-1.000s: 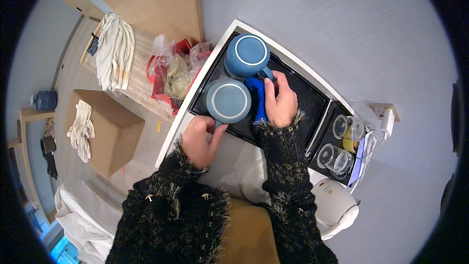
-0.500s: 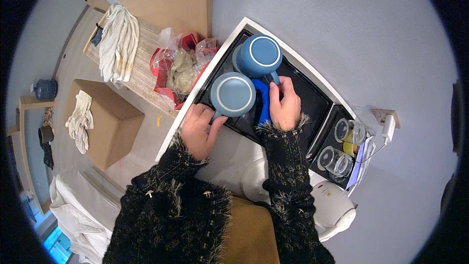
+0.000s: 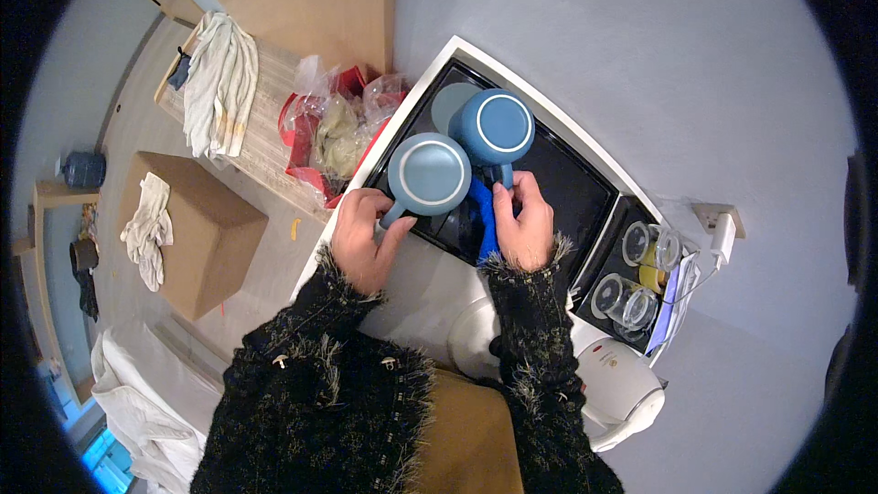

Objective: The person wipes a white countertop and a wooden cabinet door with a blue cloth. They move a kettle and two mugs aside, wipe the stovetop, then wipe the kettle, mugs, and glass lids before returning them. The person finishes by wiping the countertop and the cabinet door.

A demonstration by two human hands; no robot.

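Note:
Two blue mugs are bottom-up over a black tray [image 3: 572,210]. My left hand [image 3: 368,242] pinches the handle of the paler blue mug [image 3: 428,174] between thumb and fingers. The deeper blue mug [image 3: 494,128] is to its right, with my right hand [image 3: 524,224] closed on its handle. Behind them on the tray a pale grey-blue round thing [image 3: 452,102] shows, partly covered by the deeper blue mug. A bright blue cloth [image 3: 484,220] lies between the hands, partly hidden by my right hand and the mugs.
Glass jars [image 3: 622,300] stand in a black holder at the right, by a white charger [image 3: 723,236] in the wall socket. A white kettle [image 3: 622,384] is near my right forearm. Left of the tray sits a red bag [image 3: 300,128] with plastic wrapping; a cardboard box [image 3: 206,238] stands farther left.
My right hand and the deeper blue mug have come down toward me, uncovering more of the pale round thing behind. My left hand and its mug have shifted slightly left.

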